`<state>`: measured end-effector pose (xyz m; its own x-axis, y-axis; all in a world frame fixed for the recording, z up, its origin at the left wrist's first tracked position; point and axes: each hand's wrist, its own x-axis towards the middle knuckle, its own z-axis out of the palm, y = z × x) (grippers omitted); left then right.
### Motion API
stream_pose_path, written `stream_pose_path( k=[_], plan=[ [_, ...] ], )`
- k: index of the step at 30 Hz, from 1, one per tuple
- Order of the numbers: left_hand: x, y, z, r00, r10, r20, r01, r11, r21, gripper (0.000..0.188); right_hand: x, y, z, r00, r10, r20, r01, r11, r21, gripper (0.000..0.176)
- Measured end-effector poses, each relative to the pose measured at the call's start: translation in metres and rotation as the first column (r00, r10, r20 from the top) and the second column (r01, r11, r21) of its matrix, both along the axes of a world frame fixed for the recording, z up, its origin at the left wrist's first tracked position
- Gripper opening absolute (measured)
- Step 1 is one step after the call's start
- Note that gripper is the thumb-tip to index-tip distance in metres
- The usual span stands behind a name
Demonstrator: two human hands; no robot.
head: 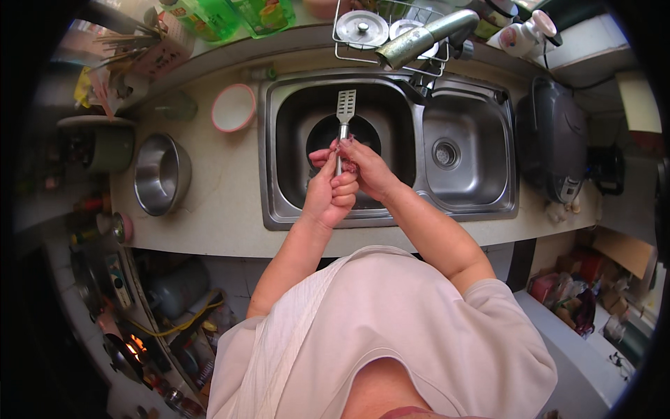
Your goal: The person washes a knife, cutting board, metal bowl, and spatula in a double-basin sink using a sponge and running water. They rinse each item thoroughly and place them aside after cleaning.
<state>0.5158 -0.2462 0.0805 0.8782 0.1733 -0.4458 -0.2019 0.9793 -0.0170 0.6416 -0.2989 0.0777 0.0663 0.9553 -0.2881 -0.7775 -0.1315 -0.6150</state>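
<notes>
A metal slotted turner (346,105) points away from me over the left basin of a stainless steel double sink (267,157). My left hand (337,194) is closed around the lower part of its handle. Higher up on that handle, my right hand (369,162) grips with the thumb on top. A small bunched reddish thing (349,166), perhaps a scrubbing cloth or mesh, shows between the right palm and the handle. Below the hands, inside the basin, lies a round black vessel (370,133), partly covered by them.
A tarnished faucet (413,44) rises behind the sink, beside a wire rack (361,60) holding lids. To the left stand a pink-rimmed bowl (233,108) and a steel bowl (162,174). A dark countertop appliance (552,141) is at right. A flame (136,348) burns at lower left.
</notes>
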Motion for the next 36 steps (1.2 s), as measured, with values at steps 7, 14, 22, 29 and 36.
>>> stream_pose_path(
  k=[7,14,22,29,36],
  plan=[
    [0.022,-0.021,0.008,0.802,0.294,-0.519,0.347,0.478,0.807,0.042,-0.001,0.011,0.004,0.944,0.0,0.329,0.032,0.995,-0.094,0.037],
    [0.009,-0.007,0.013,0.893,0.103,-0.438,0.172,0.822,0.543,0.043,-0.02,0.009,0.018,0.937,-0.252,0.243,0.258,0.966,0.008,0.036],
    [0.012,-0.024,0.025,0.894,0.128,-0.43,0.185,0.767,0.614,0.047,-0.005,0.011,0.002,0.954,-0.159,0.254,0.193,0.974,-0.116,0.032],
    [0.012,-0.021,0.033,0.942,0.067,-0.328,0.082,0.904,0.42,0.044,-0.003,0.0,0.016,0.974,-0.157,-0.165,0.139,0.984,-0.115,0.05],
    [0.01,-0.014,0.03,0.92,0.086,-0.383,0.057,0.936,0.348,0.041,0.006,-0.008,0.012,0.977,-0.109,-0.183,0.113,0.994,0.011,0.043]
  ],
)
